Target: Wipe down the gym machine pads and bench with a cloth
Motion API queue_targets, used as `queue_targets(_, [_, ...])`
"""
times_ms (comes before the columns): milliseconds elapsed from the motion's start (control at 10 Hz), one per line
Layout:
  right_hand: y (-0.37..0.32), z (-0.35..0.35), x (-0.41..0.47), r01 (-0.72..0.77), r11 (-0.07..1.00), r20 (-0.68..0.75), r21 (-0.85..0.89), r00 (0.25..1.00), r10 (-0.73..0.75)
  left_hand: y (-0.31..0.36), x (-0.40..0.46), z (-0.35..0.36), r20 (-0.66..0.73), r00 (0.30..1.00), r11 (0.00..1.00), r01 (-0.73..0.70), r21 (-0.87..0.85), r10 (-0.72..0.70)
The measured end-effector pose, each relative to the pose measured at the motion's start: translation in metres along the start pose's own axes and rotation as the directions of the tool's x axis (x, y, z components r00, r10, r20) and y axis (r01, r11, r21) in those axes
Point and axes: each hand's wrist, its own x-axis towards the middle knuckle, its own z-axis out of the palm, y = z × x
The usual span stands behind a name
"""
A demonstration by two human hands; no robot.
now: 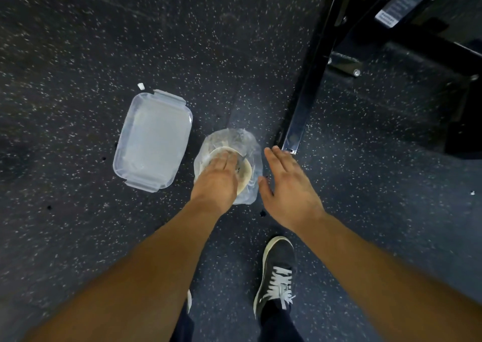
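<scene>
Inside clear bag [249,143], left fingers [226,159], cloth [245,172]

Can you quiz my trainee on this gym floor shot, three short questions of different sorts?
1. True or false: the left hand is reaching into the clear plastic bag.
2. Which lies left of the bag? A) shoe B) clear plastic lid C) machine frame
3. Fill in: the right hand is open and holds ____.

Key
1. True; its fingers are on the pale cloth inside.
2. B, the clear plastic lid.
3. Nothing; it hovers beside the bag, near the black machine frame.
</scene>
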Motion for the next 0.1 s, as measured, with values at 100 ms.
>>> queue_targets(100, [-0.0008,0.0003,-0.0020,-0.016,1.000,0.011,-0.019,1.000,0.016,-0.0011,-0.0077,-0.0038,0.008,1.000,0.998,0.003,0.057,-0.004])
